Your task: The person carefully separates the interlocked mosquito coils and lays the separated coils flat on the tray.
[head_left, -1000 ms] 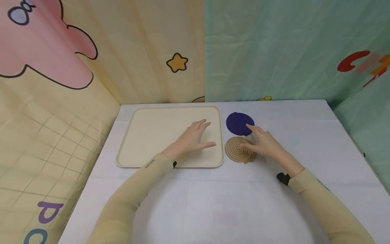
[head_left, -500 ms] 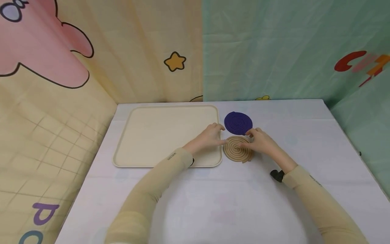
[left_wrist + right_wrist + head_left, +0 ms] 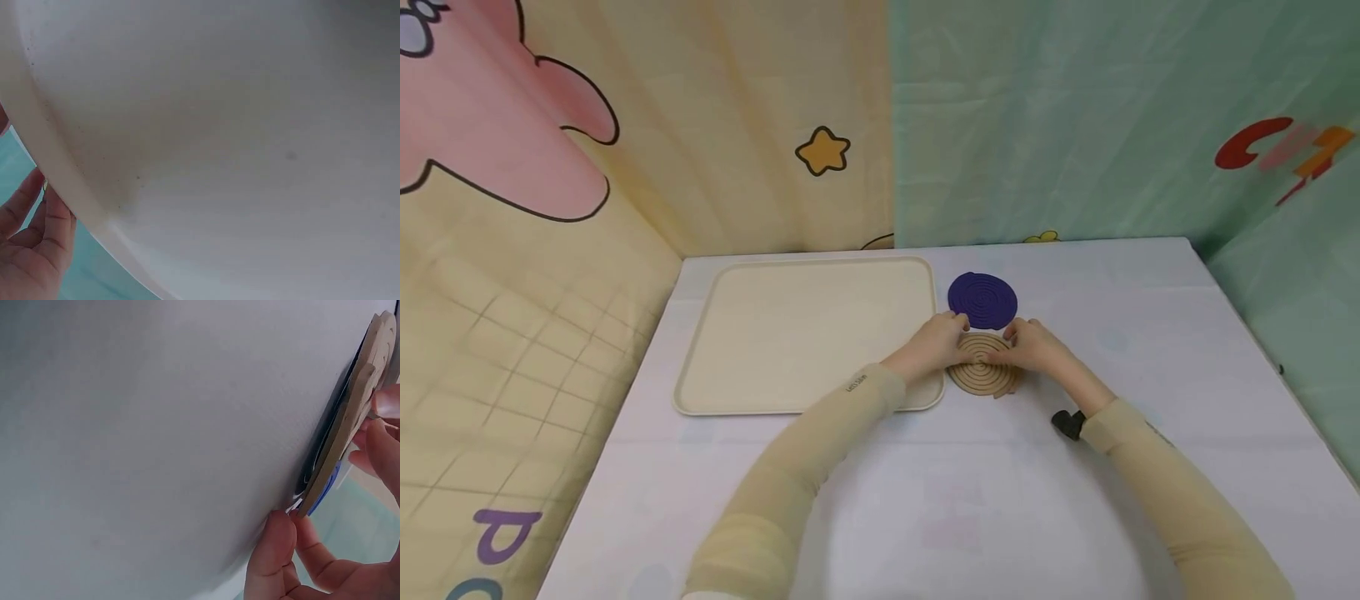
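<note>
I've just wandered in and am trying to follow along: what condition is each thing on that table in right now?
Tan spiral coil disc: on the table, one edge lifted, both hands at its edges.
Purple spiral coil disc: flat on the table, untouched, beyond the tan one.
Cream rectangular plastic tray: flat, nothing lying in it.
Left hand: fingers curled at the tan disc's left edge.
Right hand: pinches the tan disc's right edge.

On the desk [image 3: 1075, 517], the tray [image 3: 775, 333] lies toward the rear left corner, its long side along the rear edge. Just right of the tray's right rim, two round coasters sit one behind the other: the rear coaster [image 3: 982, 299] nearer the rear edge, the front coaster [image 3: 981, 375] just before it. The left hand [image 3: 934, 346] is at the front coaster's left edge, over the tray's right rim; the right hand [image 3: 1037, 348] is at its right edge.
</note>
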Demonstrator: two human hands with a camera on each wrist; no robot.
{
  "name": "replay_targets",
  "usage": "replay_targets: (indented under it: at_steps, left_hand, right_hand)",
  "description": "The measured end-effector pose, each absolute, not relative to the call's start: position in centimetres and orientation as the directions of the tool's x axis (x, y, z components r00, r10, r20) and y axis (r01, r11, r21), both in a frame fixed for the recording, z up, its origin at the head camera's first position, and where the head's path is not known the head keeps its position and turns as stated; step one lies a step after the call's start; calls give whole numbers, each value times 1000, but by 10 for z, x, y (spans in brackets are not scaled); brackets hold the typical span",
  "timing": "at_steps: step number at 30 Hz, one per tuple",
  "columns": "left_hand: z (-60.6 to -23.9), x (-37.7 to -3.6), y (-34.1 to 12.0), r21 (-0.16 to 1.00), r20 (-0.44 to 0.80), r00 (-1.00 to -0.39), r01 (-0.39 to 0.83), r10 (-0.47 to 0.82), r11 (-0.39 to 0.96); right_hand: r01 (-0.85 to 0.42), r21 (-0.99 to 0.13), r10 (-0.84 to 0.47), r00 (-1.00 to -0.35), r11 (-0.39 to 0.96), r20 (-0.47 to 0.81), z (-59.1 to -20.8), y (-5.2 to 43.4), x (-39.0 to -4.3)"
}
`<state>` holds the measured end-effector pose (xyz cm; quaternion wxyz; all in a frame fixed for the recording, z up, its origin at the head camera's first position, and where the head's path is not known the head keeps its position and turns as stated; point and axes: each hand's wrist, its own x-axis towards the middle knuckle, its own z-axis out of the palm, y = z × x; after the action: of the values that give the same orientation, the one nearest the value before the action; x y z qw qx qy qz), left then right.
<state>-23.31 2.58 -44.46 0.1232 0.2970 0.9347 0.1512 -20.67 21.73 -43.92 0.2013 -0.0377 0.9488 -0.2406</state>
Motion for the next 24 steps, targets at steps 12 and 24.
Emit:
replay_targets:
  at_steps: [12,24]
  left_hand:
    - [-438,-236,38,319,-176,-827,465,534,826]
    - [-434,-240,40,386,-234,-827,404,512,829]
  right_hand:
    - [106,-472,-96,-919,875,-383,-439,205,-210]
    - [215,-487,-32,-893,847,-449,-435,211,-214]
